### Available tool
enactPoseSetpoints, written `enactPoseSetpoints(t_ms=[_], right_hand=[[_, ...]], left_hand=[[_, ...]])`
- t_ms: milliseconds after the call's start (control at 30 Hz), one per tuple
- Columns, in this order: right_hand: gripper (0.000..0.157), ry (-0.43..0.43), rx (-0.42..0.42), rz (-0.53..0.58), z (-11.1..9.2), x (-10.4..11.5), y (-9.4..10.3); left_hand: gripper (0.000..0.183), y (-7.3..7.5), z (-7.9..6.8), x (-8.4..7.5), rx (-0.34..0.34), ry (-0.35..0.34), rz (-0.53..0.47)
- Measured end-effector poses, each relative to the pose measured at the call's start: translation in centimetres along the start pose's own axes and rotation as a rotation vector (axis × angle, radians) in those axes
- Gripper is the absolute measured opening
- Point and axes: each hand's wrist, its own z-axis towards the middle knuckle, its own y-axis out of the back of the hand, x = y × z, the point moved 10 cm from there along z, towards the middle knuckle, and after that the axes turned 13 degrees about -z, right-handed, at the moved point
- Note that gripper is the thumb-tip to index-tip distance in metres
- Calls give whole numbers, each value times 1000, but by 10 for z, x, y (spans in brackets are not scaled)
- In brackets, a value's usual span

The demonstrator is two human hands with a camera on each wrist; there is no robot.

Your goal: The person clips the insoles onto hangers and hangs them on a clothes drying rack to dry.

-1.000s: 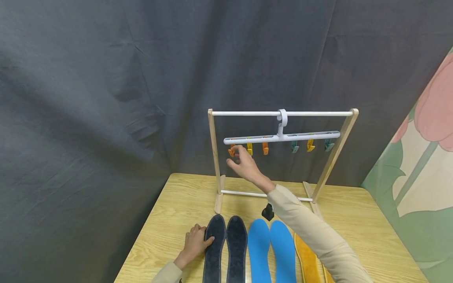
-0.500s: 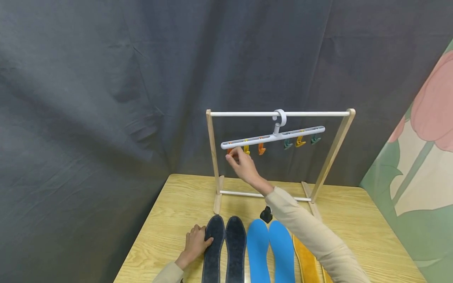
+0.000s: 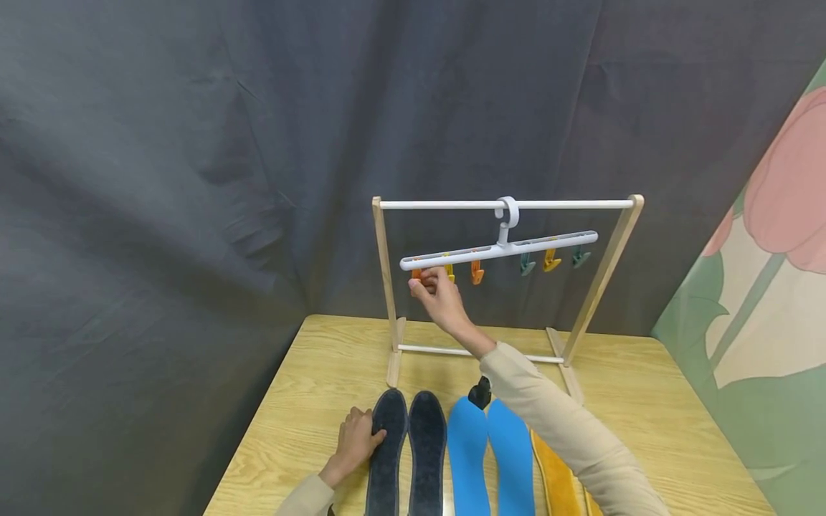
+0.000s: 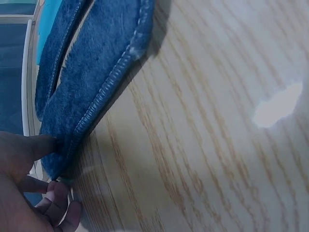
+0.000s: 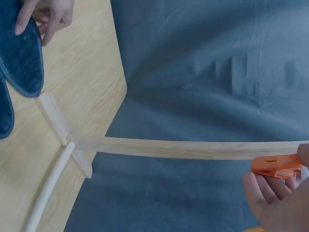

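Observation:
My right hand (image 3: 445, 304) is raised to the left end of a white clip hanger (image 3: 532, 247). Its thumb and fingers pinch the outermost orange clip (image 5: 274, 166), seen most plainly in the right wrist view. Low on the left, my left hand (image 3: 353, 438) holds the outer edge of a dark blue, fuzzy insole (image 3: 385, 473) near its rounded end. The thumb (image 4: 41, 145) lies on top, and the other fingers curl at the edge. That insole lies along the table beside a matching dark insole (image 3: 427, 451).
The hanger hooks over the top bar (image 3: 439, 205) of a wooden rack (image 3: 384, 265). More clips hang along it, including a yellow clip (image 3: 551, 261) and a green clip (image 3: 580, 256). Blue insoles (image 3: 467, 451) and yellow insoles (image 3: 555, 473) lie on the table (image 3: 303, 394).
My right hand has closed on the left orange clip. The hanger has swivelled and tilted, its left end lower and its right end higher. My left hand stays at the dark insole.

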Motion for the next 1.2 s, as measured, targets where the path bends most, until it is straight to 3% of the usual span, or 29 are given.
enactPoseSetpoints(t_ms=[267,633,1000,1200], right_hand=[[44,-37,38,21,1,1,1],[36,-85,56,109,-2,1,-2],[33,-121,65,152,-3,2,1],[33,-148,63,162,-5,-1,2]], left_hand=[[45,5,-1,-2,-37,4,-40],[47,2,-2,9,-25,121,-186],[43,10,2,9,-25,105,-343],[37,12,2,11,-38,128,-365]])
